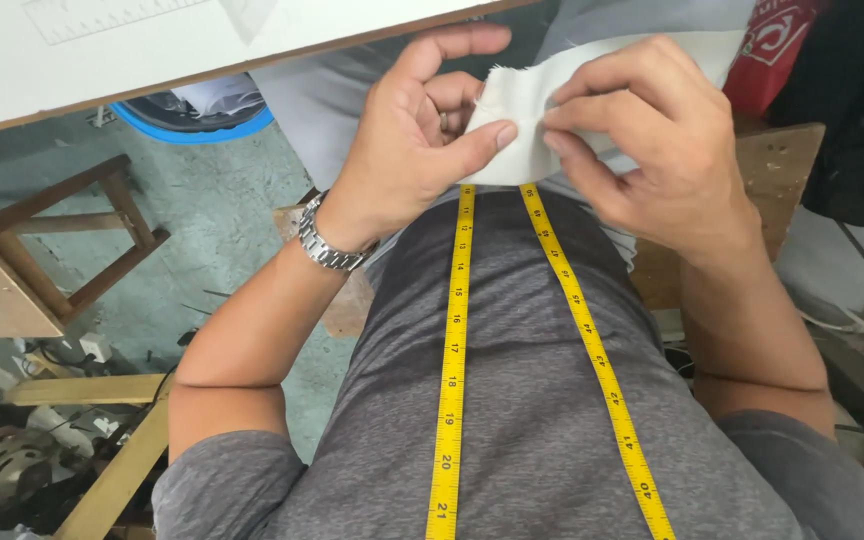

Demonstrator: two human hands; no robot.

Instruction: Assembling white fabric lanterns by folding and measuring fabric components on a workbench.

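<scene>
White table (152, 60), top edge; clear ruler (102, 15) lying on it.

Matt white cloth scrap (522, 110), frayed edge

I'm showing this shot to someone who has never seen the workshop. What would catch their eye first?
Most striking are the two hands at top centre, the left hand and right hand, pinching a small piece of white cloth between thumbs and fingers. Next come the two strands of a yellow measuring tape running down the grey shirt. A metal wristwatch glints on the left wrist.
</scene>
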